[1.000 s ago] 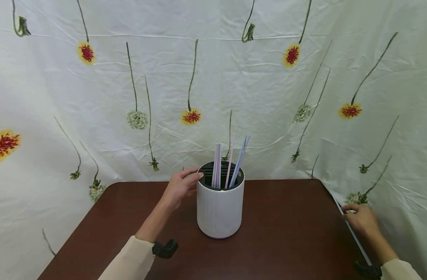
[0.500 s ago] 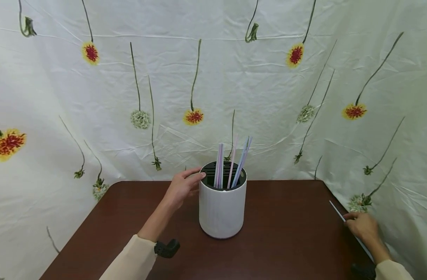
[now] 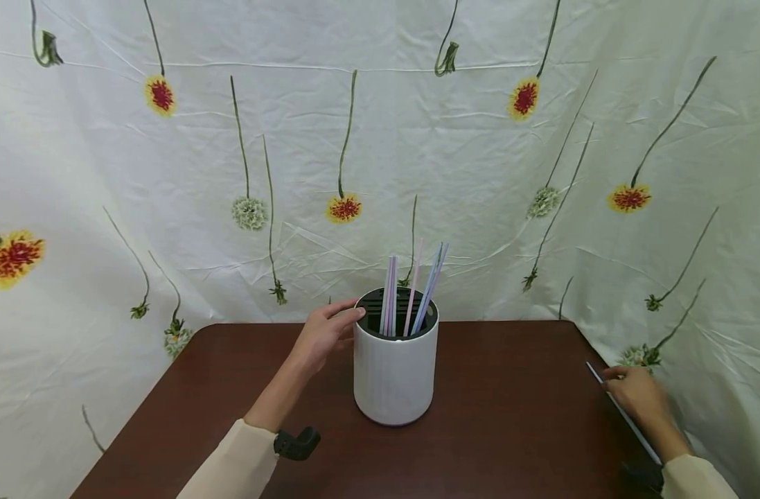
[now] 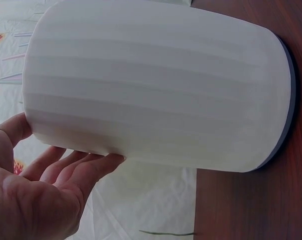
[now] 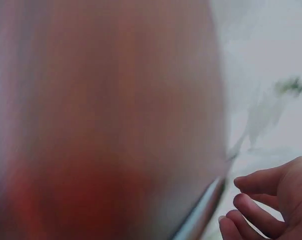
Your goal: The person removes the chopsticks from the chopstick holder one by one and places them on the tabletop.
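A white round holder (image 3: 393, 388) with a black slotted top (image 3: 370, 305) stands upright on the table. Several pale pink, lilac and blue drinking straws (image 3: 389, 298) stick up from it. My left hand (image 3: 322, 335) rests against the holder's upper left side; in the left wrist view, thumb and fingertips touch the white wall (image 4: 156, 90). Along the table's right edge lies one pale straw (image 3: 634, 427). Beside it is my right hand (image 3: 643, 398). The right wrist view shows that hand's fingers (image 5: 258, 215) bent and parted, holding nothing, just off the straw (image 5: 198, 215).
The dark brown wooden table (image 3: 510, 416) has rounded far corners. Behind and around it hangs a white cloth (image 3: 429, 152) printed with flowers. A dark band (image 3: 297, 443) sits on the left wrist.
The right hand has drawn the straw a little inward from the table's right edge, then its fingers have come off it. The left hand and the holder keep their places.
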A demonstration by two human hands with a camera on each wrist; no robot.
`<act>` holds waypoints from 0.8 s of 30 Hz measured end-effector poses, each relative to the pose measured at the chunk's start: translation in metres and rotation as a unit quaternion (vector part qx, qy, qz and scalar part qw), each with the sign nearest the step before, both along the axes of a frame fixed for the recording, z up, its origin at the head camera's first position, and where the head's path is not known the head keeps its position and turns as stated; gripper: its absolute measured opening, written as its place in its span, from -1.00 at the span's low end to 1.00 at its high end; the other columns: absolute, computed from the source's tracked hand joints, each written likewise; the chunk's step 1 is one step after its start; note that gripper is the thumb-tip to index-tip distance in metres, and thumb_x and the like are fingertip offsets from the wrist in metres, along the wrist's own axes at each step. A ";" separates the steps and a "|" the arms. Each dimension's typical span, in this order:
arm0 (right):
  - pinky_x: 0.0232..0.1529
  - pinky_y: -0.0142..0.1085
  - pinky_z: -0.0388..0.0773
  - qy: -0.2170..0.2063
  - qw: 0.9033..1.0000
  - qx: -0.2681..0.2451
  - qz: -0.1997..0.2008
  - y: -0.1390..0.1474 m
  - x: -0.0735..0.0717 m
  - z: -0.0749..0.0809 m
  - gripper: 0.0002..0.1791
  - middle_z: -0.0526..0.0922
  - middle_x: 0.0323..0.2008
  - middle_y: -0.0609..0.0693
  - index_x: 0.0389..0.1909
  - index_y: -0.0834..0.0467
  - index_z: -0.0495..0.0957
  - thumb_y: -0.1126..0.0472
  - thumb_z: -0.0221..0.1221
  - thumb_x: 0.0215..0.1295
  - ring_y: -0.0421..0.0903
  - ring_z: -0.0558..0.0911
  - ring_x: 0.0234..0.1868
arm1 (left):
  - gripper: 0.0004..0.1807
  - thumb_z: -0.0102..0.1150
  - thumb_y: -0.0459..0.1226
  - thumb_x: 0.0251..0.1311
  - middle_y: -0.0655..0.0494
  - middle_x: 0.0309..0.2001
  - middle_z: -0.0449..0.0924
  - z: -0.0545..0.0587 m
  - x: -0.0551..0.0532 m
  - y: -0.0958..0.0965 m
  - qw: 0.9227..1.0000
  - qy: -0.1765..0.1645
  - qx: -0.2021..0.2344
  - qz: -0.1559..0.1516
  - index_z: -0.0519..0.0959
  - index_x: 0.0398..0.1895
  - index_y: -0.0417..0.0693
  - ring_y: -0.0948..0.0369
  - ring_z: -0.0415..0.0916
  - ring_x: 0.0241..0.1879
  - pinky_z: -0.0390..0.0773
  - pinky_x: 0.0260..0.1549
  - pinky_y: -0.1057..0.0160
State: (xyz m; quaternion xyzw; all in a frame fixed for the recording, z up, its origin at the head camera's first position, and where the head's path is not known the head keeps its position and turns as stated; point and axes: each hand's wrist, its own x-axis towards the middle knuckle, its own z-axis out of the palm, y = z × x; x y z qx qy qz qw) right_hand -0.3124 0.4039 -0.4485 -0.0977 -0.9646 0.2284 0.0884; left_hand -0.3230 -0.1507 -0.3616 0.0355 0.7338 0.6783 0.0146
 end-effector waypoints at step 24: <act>-0.03 -0.24 0.72 0.102 0.889 -0.402 0.193 -0.258 -0.006 0.126 -0.65 0.75 -0.03 0.28 0.10 0.30 0.65 0.21 0.29 0.38 -0.11 0.78 -0.19 | -0.35 0.29 -0.04 0.34 -0.15 0.44 0.38 0.001 0.001 -0.001 1.000 -0.004 -0.003 0.004 0.44 0.44 -0.05 -0.10 0.46 0.35 0.44 0.29 -0.22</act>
